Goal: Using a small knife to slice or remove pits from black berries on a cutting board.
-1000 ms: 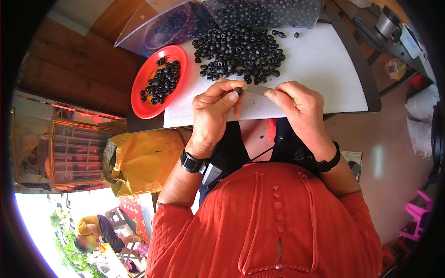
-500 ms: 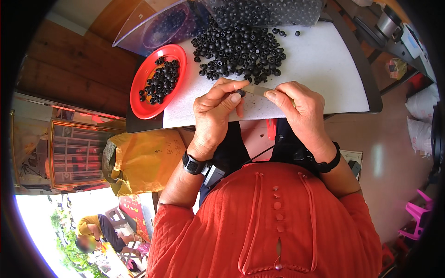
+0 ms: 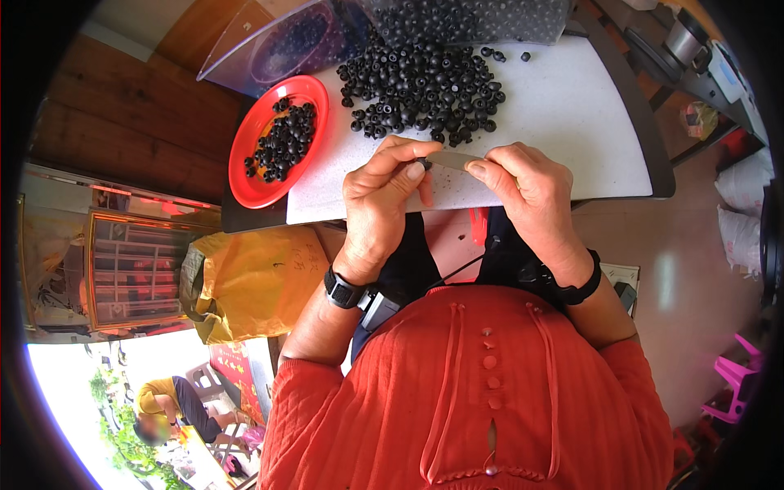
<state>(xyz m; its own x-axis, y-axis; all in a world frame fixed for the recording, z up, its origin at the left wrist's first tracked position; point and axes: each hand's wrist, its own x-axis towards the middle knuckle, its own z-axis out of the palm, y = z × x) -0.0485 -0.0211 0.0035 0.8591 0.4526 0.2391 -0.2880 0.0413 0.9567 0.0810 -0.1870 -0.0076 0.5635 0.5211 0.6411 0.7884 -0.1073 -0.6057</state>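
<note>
Between the thumb and fingers of my left hand (image 3: 377, 194) is a small round black piece (image 3: 425, 164), partly hidden by the fingertips. My right hand (image 3: 535, 196) pinches a thin, flat metal blade (image 3: 454, 160), whose far end meets the black piece at my left fingertips. Just beyond both hands, a heap of black, bead-like round pieces (image 3: 425, 86) covers part of the white tabletop (image 3: 563, 114); several show a pale hole or spot. To the left, a red plate (image 3: 239, 167) carries more black pieces (image 3: 286, 140).
A clear plastic bin (image 3: 523, 20) lies at the table's far side, with black pieces in it. Below the table's left edge stands a yellow bag (image 3: 261, 278). Purple stools (image 3: 731, 376) are at the right, white sacks (image 3: 743, 196) above them. Another person (image 3: 184, 404) sits outside, lower left.
The blade has turned slightly at my left fingertips and looks darker now. Both hands stay in nearly the same place, keeping their hold.
</note>
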